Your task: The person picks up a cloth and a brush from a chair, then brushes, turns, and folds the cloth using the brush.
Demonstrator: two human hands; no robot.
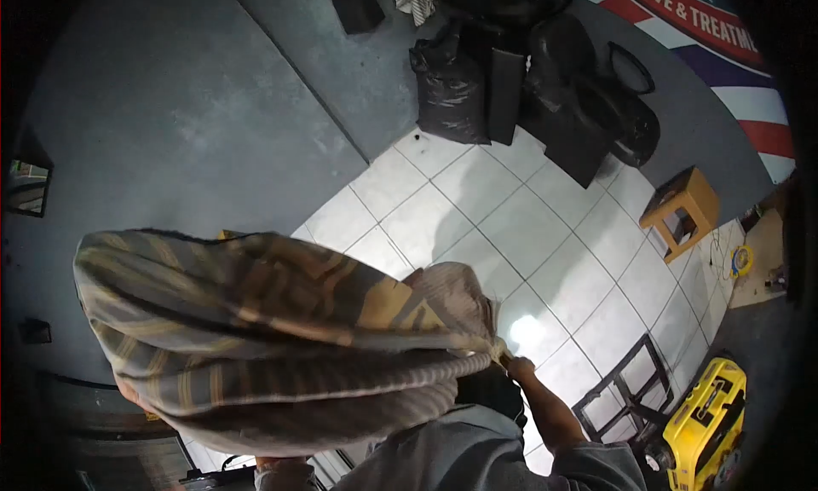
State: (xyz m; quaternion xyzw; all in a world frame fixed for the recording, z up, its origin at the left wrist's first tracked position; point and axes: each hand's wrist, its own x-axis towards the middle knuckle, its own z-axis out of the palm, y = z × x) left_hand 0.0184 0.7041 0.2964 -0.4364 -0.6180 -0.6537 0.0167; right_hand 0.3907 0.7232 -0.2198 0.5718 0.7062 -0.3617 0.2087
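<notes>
Your right hand (521, 370) has its fingers pressed tightly together around the gathered end of the striped cloth (281, 355). From that grip the cloth billows out in folds across to the left of the view, in front of your grey shirt (452, 453). Your left wrist (285, 469) shows below the cloth, but the folds hide most of that hand, so you cannot tell how its fingers stand. Past your right arm, a black frame (627, 397) lies near a yellow wheeled object (700, 431). Farther out on the white tiled floor (520, 227) stand a brown stool (705, 203) and a stuffed black bag (452, 95).
</notes>
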